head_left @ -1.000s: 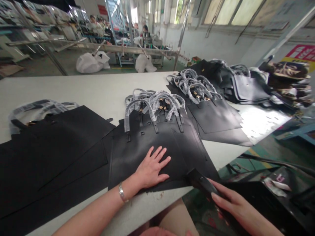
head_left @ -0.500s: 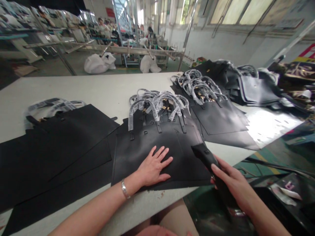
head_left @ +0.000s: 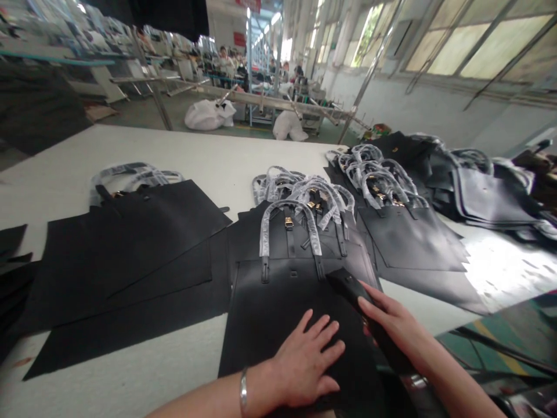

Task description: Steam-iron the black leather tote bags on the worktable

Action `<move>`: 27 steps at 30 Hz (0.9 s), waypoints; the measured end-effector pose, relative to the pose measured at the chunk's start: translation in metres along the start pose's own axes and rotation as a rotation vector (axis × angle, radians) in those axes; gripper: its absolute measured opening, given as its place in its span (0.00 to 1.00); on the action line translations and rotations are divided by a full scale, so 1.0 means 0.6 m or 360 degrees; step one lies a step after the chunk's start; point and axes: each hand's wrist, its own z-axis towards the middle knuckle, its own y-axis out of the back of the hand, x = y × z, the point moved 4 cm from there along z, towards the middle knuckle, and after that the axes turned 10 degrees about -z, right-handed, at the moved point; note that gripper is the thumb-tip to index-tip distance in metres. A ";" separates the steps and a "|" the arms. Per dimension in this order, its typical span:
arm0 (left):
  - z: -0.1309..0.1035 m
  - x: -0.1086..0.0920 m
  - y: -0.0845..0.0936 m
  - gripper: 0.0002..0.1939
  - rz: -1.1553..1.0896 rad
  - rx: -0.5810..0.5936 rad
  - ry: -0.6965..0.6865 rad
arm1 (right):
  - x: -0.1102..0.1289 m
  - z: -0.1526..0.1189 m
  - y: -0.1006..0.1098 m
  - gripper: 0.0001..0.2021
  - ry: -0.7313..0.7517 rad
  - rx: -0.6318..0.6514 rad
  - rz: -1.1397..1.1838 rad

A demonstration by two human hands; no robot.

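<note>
My left hand lies flat with spread fingers on a black leather bag panel near the table's front edge. A wrist on that side wears a silver bracelet. My right hand is wrapped round a black handheld tool with a wedge-shaped nozzle, its exact kind unclear. The nozzle tip is over the panel, close to the base of a plastic-wrapped handle. Just behind, more panels with wrapped handles and a gold buckle overlap in a pile.
Black panels lie on the white table at left. Another handled pile is at right, with finished-looking black bags beyond. White sacks sit on the floor behind, near a metal rail.
The top panel with its handle has come nearer to me, along with my left hand. The tool's tip is now nearer the handle base. The view has shifted left and upward.
</note>
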 end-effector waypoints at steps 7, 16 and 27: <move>-0.003 0.023 0.013 0.30 0.0016 -0.0092 0.0084 | 0.058 0.050 -0.028 0.30 -0.0022 0.0194 0.0058; -0.028 0.020 -0.007 0.32 -0.0013 -0.0097 0.0105 | 0.071 0.055 0.037 0.26 -0.0009 -0.0151 0.0131; -0.036 0.014 -0.003 0.31 -0.0093 -0.0020 0.0058 | 0.034 0.064 0.052 0.25 -0.0166 -0.0055 0.0167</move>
